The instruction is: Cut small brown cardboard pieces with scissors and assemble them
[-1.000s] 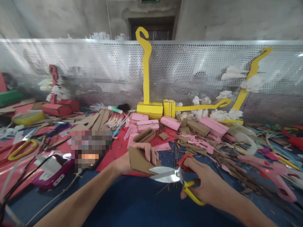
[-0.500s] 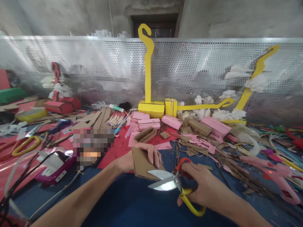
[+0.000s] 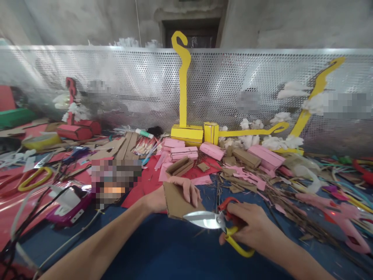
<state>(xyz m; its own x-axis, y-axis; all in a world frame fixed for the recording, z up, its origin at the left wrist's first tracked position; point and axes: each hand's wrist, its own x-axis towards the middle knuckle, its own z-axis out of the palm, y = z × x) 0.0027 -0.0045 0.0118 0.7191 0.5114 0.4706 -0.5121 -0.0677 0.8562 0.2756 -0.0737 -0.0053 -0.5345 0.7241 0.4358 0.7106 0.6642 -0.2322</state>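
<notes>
Gripping a flat piece of brown cardboard (image 3: 176,203), the left hand (image 3: 186,190) has its fingers bent over the top face, above the blue table (image 3: 163,245). The right hand (image 3: 247,219) is closed around the red and yellow handles of the scissors (image 3: 208,220). Their blades point left and look nearly together, meeting the cardboard's lower right edge; whether they bite into it is hard to tell from here.

Just beyond the left hand lie red paper (image 3: 144,184) and an open cardboard box (image 3: 180,168), with small pink boxes (image 3: 184,153) behind it. Farther back, a tall yellow hook shape (image 3: 183,89) stands upright on a yellow base (image 3: 187,134), in front of a perforated metal screen (image 3: 215,77). To the right, a pink glue gun (image 3: 335,214) lies near brown scraps (image 3: 305,221). On the left side are a purple and white device (image 3: 70,212) and a yellow looped handle (image 3: 35,179).
</notes>
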